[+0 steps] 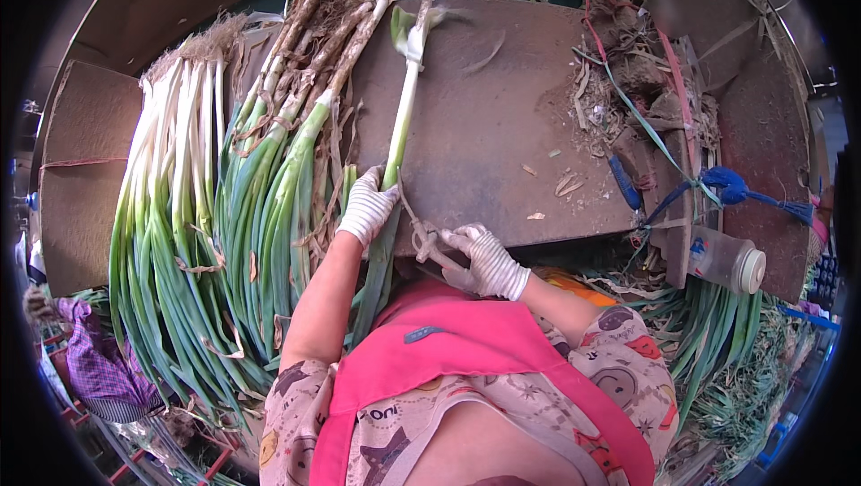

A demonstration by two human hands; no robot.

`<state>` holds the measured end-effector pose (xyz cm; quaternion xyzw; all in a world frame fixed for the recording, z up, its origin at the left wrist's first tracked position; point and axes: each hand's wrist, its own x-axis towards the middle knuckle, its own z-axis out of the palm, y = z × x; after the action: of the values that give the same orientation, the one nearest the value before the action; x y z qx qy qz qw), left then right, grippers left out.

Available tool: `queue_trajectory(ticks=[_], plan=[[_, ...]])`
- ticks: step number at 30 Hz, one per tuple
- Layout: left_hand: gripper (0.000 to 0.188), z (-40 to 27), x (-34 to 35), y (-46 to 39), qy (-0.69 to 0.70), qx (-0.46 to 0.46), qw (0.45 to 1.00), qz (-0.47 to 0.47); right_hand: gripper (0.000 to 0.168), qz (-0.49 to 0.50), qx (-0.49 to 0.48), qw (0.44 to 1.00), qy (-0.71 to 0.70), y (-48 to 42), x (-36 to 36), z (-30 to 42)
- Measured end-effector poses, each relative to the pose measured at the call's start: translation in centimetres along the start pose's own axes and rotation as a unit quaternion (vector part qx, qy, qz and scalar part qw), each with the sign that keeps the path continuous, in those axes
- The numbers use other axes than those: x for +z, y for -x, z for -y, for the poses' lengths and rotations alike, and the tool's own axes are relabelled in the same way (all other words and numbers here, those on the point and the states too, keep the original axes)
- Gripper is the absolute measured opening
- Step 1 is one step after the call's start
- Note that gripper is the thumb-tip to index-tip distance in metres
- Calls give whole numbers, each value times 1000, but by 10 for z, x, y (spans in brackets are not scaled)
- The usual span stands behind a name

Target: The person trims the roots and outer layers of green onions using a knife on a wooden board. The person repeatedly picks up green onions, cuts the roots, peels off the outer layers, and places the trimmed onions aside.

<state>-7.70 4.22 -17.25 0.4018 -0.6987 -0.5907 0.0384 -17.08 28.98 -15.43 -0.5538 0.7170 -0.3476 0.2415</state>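
My left hand (368, 209), in a striped white glove, is closed around the green part of a single leek-like green onion (407, 92). That stalk lies root end away from me, its outer skin peeled back near the roots. In my gloved right hand (485, 263) is a worn tool with a thin curved blade (422, 237), its tip beside the stalk by my left hand; its exact kind is unclear. To the left lie unpeeled onions with brown skins (296, 123) and, beyond them, a row with clean white stems (181, 143).
The brown board (484, 123) carries scattered peel scraps. At its right are dirt and trimmings, pink and green ties, a blue-handled object (624, 183), a knotted blue cord (726, 185) and a clear plastic jar (726, 261). More green leaves (716, 331) hang at lower right.
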Motion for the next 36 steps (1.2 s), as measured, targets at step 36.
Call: queue_trajectory(ticks=[36], plan=[[45, 2, -10, 14, 83, -48, 995, -2, 48, -139, 118, 982, -56, -210, -35, -96]])
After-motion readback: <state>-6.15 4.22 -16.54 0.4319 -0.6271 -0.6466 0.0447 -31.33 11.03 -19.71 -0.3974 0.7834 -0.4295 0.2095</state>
